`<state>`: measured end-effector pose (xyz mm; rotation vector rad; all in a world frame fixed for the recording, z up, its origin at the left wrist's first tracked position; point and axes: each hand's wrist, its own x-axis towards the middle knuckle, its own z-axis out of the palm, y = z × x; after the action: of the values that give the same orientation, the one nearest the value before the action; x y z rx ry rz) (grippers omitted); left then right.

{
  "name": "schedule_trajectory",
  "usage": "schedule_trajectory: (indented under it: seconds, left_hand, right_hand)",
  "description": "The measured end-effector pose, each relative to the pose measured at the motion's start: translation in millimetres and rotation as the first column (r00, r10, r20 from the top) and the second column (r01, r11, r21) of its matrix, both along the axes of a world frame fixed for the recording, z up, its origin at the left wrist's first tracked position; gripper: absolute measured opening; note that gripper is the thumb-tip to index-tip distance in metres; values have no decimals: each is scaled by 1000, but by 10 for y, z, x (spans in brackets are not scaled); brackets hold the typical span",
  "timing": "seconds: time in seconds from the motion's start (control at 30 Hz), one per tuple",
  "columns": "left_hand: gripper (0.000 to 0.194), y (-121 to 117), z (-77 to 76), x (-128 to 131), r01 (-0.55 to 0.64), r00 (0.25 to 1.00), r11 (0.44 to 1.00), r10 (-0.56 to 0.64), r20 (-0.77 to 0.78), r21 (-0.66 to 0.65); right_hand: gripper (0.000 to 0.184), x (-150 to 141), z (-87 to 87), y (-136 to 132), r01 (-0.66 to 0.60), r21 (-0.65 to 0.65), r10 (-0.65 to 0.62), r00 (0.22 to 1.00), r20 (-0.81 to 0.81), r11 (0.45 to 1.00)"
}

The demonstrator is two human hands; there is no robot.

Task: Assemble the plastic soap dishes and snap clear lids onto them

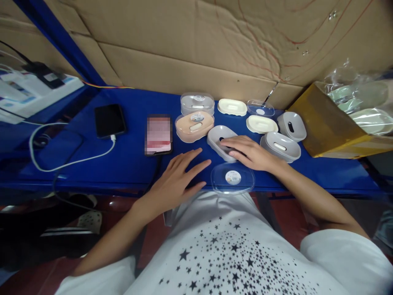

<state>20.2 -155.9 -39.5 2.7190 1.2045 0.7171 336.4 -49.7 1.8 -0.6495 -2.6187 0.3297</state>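
Note:
My right hand (245,152) reaches into a light grey oval plastic box (216,135), its fingertips on the inside near a dark slot. Whether the fingers grip the box, I cannot tell. My left hand (178,176) hovers near the table's front edge with fingers spread and nothing in them. A clear oval lid (219,178) with a round white label lies just in front of the grey box, at the table edge. Behind my left fingers sits a peach oval box (187,130) with a clear labelled lid on it.
A lidded grey box (190,107), cream oval trays (232,107), another clear lid (267,108) and two grey boxes (291,149) surround the work. At right stands a carton (322,139) of bagged pieces. Two phones (109,121), a cable and a power strip (33,100) are left.

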Motion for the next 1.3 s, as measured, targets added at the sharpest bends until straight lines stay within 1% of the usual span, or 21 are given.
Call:
schedule_trajectory:
  seconds: [0.07, 0.17, 0.2, 0.27, 0.33, 0.37, 0.43, 0.5, 0.57, 0.63, 0.7, 0.73, 0.83, 0.9, 0.97, 1.03, 1.07, 1.13, 1.2, 1.27, 1.3]
  left_hand:
    - [54, -46, 19, 78, 112, 992, 992, -108, -65, 62]
    - [54, -113, 29, 241, 264, 951, 961, -245, -187, 86]
    - [55, -127, 22, 290, 288, 940, 954, -265, -214, 86]
    - [60, -139, -7, 359, 288, 938, 952, -259, -232, 104]
    - [63, -136, -51, 383, 253, 953, 955, -219, -211, 153]
    - [60, -133, -74, 383, 232, 961, 956, -197, -194, 181]
    - [47, -129, -110, 371, 203, 973, 950, -168, -161, 236]
    - [39, -128, -125, 357, 193, 978, 944, -162, -134, 268]
    - [39, -127, -119, 340, 181, 982, 946, -158, -104, 271]
    - [41, -117, -102, 314, 133, 990, 957, -114, -87, 259]
    - [47, -98, -84, 283, 44, 996, 970, -24, -89, 239]
    - [55, -86, -77, 270, -9, 995, 974, 31, -95, 225]
    - [88, -51, -64, 275, -154, 979, 973, 174, -110, 172]
    - [98, -35, -61, 312, -228, 965, 964, 242, -102, 134]
    - [96, -28, -58, 347, -272, 957, 957, 280, -79, 95]
    - [95, -27, -52, 350, -277, 959, 958, 280, -33, 80]
    - [97, -28, -48, 334, -262, 965, 961, 262, 10, 91]
    - [102, -32, -34, 273, -197, 976, 971, 181, 124, 134]
    - [96, -32, -19, 199, -71, 982, 983, 39, 183, 170]
    - [74, -29, -7, 144, 76, 985, 983, -101, 143, 170]
    - [60, -26, -4, 130, 124, 984, 980, -142, 109, 158]
  right_hand:
    - [44, 70, 34, 35, 57, 18, -56, 998, -31, 998]
    - [42, 261, 76, 153, 218, 81, -213, 974, -72, 972]
    - [42, 312, 81, 185, 254, 97, -248, 966, -76, 962]
    - [42, 349, 76, 205, 278, 107, -274, 960, -55, 955]
    - [47, 288, 58, 156, 255, 88, -256, 967, 0, 963]
    - [52, 232, 48, 114, 232, 71, -235, 971, 35, 970]
    - [58, 115, 30, 27, 170, 43, -174, 979, 103, 985]
    - [55, 60, 20, -17, 125, 31, -128, 979, 159, 992]
    - [48, 108, 14, 14, 141, 39, -146, 969, 198, 989]
    - [42, 233, 10, 105, 213, 52, -219, 949, 224, 976]
    - [40, 368, 7, 205, 295, 58, -300, 926, 230, 954]
    - [40, 419, 11, 243, 325, 56, -329, 917, 225, 944]
    - [43, 475, 84, 261, 345, 27, -345, 925, 159, 938]
    - [38, 465, 196, 196, 321, 16, -321, 944, 75, 947]
    - [29, 447, 328, 87, 277, 18, -276, 961, -15, 961]
    - [24, 419, 411, -51, 184, 12, -182, 980, -84, 983]
    - [23, 394, 415, -128, 122, 0, -121, 987, -105, 993]
    - [27, 316, 339, -288, -22, -10, 20, 992, -127, 1000]
    - [35, 224, 187, -432, -162, 21, 164, 981, -100, 986]
    - [43, 170, 43, -518, -273, 77, 276, 960, -45, 959]
    - [48, 173, -2, -526, -301, 92, 304, 953, -13, 949]
